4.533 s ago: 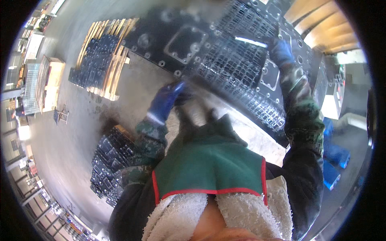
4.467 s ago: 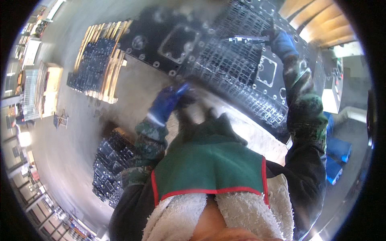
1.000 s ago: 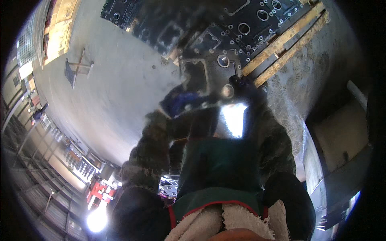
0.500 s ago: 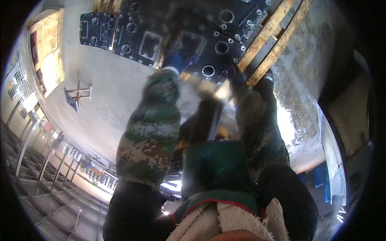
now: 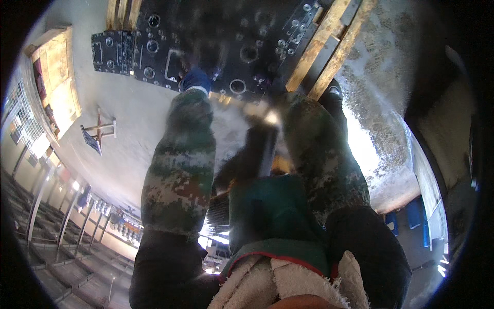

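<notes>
A large black plate (image 5: 123, 51) with round holes, rings and rectangular cutouts lies across the top of the view. My left hand (image 5: 195, 80), in a blue glove with a white cuff, is at the plate's near edge beside a rectangular cutout. Blur hides its fingers, so whether it grips the plate is unclear. Reaching toward the same edge, my right hand (image 5: 265, 85) is dark and hardly stands out from the plate; its fingers cannot be made out. Camouflage sleeves (image 5: 180, 165) cover both forearms.
Two wooden beams (image 5: 329, 46) run along the plate's right side, near my shoe (image 5: 334, 90). More wooden slats (image 5: 121, 14) show beyond its left end. A small stand (image 5: 100, 131) and a wooden crate (image 5: 56, 82) are to the left. Wet-looking floor (image 5: 381, 98) lies at right.
The plate and beams appear farther left and slightly higher in the view. Both forearms also sit farther left, and the left glove remains by the plate's near edge.
</notes>
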